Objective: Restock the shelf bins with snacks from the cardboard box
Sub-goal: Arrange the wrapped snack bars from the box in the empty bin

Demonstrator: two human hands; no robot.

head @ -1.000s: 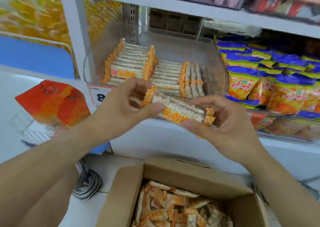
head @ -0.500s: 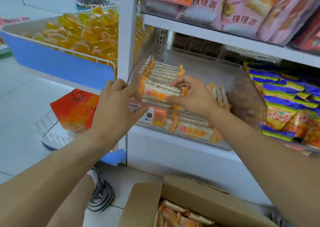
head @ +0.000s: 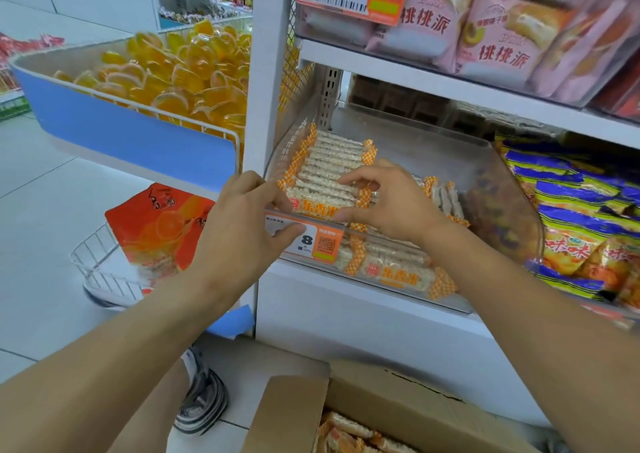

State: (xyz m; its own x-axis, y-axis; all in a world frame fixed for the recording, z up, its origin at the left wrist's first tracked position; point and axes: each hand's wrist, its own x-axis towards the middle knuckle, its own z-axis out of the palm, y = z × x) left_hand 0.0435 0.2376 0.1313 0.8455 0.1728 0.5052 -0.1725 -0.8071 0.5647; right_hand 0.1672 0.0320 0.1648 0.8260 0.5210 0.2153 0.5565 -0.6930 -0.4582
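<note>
A clear shelf bin (head: 502, 189) holds rows of white rice-cracker packs with orange checkered ends (head: 329, 156). My right hand (head: 388, 207) is inside the bin and pinches the right end of the front packs (head: 318, 207), fingers on top and thumb at the front. My left hand (head: 239, 227) curls its fingers over the bin's front rim by the packs' left end, thumb pressed on the price label (head: 311, 241). The open cardboard box (head: 381, 397) lies on the floor below, with more of the same packs (head: 349, 432) in it.
Blue-and-yellow snack bags (head: 581, 217) fill the bin to the right. Pink cake packs (head: 491, 33) sit on the shelf above. A blue basket of orange jelly cups (head: 180, 72) stands left, with an orange bag (head: 156, 227) in a wire basket below. My shoe (head: 204, 400) is beside the box.
Both hands carried the packs from in front of the bin up and into it. My left hand has moved from the packs' left end onto the bin's front rim.
</note>
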